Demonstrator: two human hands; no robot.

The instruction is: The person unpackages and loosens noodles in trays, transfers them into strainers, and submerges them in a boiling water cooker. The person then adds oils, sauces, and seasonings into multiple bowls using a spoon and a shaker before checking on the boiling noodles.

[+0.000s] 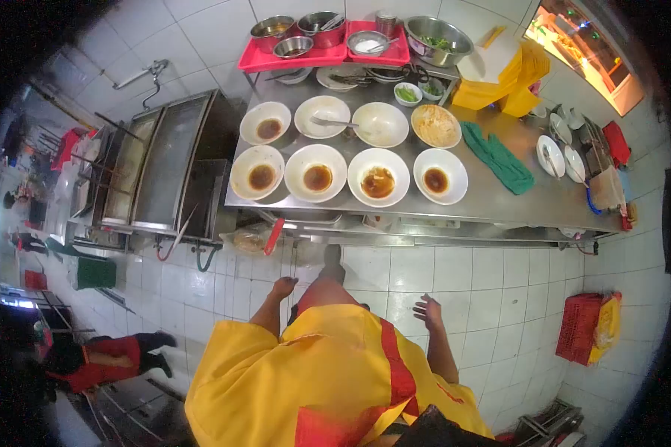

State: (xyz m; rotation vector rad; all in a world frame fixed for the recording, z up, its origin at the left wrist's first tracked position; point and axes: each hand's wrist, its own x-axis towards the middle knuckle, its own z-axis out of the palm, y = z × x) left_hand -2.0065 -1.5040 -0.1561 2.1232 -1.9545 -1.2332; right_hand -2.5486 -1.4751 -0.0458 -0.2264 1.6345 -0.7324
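My left hand (282, 287) hangs at my side over the floor, its fingers curled, with nothing seen sticking out of it. On the other side, my right hand (429, 311) is held away from the body with its fingers spread, touching nothing. Both are short of the steel table (492, 203). Two rows of white bowls stand there. Dark brown sauce lies in the front ones, such as this bowl (318, 173). Behind them, one bowl (323, 117) has a fork (335, 122) in it, and another bowl (436, 126) holds an orange-brown mix.
A green cloth (497, 156) lies right of the bowls. Red trays (294, 57) with metal pots and a steel basin (438, 42) of greens occupy the back shelf. Steel vats (170, 160) stand left. A red crate (578, 328) sits right. Another person (112, 359) is at lower left.
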